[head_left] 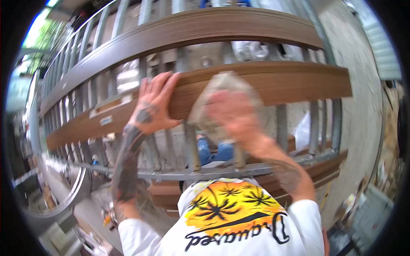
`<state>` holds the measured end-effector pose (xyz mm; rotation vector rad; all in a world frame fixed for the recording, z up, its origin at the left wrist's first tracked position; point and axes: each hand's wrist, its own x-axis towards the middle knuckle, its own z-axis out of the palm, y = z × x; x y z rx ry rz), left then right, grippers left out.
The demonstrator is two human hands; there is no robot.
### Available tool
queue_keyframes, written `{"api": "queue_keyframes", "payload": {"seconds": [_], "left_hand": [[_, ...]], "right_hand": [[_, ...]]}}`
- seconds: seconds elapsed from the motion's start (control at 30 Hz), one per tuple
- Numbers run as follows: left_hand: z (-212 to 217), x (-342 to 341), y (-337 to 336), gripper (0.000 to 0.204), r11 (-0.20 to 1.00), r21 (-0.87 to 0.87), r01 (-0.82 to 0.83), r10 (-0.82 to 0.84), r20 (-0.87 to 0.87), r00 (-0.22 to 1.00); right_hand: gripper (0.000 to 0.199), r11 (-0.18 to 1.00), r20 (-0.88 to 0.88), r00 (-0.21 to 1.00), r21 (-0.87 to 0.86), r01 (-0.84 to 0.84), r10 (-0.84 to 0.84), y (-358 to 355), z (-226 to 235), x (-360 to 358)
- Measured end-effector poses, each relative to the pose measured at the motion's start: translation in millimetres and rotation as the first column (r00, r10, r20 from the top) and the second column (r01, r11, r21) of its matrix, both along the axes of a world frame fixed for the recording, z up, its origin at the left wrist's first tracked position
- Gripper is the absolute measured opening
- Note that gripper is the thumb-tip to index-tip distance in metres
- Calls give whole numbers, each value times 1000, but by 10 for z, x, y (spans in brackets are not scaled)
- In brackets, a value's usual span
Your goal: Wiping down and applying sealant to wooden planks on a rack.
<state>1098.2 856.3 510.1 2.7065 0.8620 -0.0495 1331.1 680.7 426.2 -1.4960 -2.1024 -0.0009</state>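
A long brown wood-grain board (307, 81) lies across metal bars in front of me. My left hand (154, 104) rests on it with the fingers spread, fingertips at the far edge and thumb toward the near edge. To its right, my right hand (232, 113) holds a pale greyish cloth (228, 80) against the board's face. Motion blurs this hand and the cloth, and the cloth hangs over the near edge. Left of my left hand, the board has a cut-out (109, 106) and a small white label (106, 120).
A second brown board (239, 26) lies parallel, farther off. Both rest on a grey metal rack (279, 123) with a near rail (171, 175). More brown boards (329, 166) sit below. Clear plastic (303, 130) hangs under the rack. A grey bin (371, 213) stands lower right.
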Motion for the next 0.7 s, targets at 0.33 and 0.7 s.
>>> {"api": "queue_keyframes", "payload": {"seconds": [0.33, 0.7], "left_hand": [[-375, 184, -38, 131, 990, 129, 62, -71, 71, 995], [-524, 45, 50, 127, 983, 168, 71, -92, 117, 989]], "right_hand": [[55, 996, 516, 856, -78, 35, 10, -617, -137, 1909], [57, 963, 537, 801, -98, -251, 263, -47, 156, 659]]}}
